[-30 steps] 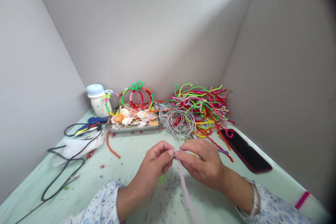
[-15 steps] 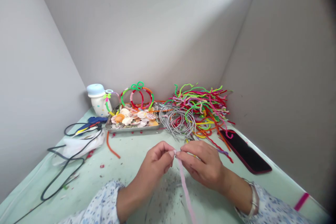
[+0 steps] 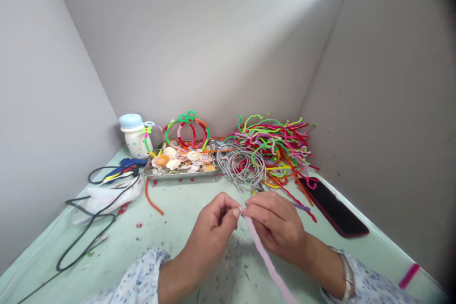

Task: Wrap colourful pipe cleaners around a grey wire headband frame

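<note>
Strip [image 3: 265, 257]: pale pink. Sleeves [image 3: 137, 278]: white, blue-speckled. Table [image 3: 178, 228]: pale green (dark flecks near centre). Cup [image 3: 137, 145]: white, coloured dots; lid [image 3: 130, 121] light blue. Coil [image 3: 240, 165]: grey. Phone [image 3: 335, 206]: black, dark red edge.

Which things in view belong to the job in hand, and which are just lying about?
Job, as I judge it:
- left hand and right hand, at the pale pink strip
- probably fuzzy stems, wire coil

Likely just lying about:
- phone
- lidded bottle
- black cable

Shells: cannot tell.
</note>
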A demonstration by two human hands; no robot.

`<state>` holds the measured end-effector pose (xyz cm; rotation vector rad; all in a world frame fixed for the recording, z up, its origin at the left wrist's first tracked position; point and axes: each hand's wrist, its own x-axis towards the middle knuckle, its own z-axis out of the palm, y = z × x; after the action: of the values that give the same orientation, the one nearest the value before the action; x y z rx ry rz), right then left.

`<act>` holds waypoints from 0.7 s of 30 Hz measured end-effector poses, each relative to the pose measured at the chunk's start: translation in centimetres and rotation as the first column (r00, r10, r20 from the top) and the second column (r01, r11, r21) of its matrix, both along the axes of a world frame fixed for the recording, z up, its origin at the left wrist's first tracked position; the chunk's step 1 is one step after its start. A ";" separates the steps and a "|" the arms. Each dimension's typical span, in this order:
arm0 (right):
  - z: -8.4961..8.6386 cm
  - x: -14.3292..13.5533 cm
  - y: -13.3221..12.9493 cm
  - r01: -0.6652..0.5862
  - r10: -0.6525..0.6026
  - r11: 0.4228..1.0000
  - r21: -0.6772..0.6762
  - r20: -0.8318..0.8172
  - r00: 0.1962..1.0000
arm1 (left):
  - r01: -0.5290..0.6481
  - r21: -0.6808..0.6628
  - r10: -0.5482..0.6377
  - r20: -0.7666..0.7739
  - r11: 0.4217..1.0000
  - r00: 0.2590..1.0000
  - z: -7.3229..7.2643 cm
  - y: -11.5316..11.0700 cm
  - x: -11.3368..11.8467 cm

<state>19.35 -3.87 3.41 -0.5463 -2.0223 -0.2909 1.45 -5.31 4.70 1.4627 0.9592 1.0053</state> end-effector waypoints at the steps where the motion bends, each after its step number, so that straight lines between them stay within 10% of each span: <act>1: 0.1 -0.1 -0.1 -0.009 0.009 1.000 -0.020 -0.017 1.000 | 0.001 0.009 -0.001 -0.002 1.000 1.000 0.0 -0.1 0.0; 21: 0.0 -1.5 -1.2 -0.060 -0.065 0.894 -0.445 -0.260 0.964 | -0.017 0.271 0.081 -0.227 0.963 0.971 -0.1 -0.4 -0.4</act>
<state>17.85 -5.08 3.37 -0.8280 -1.8202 0.2536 1.04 -5.73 4.64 1.8232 1.0642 1.0433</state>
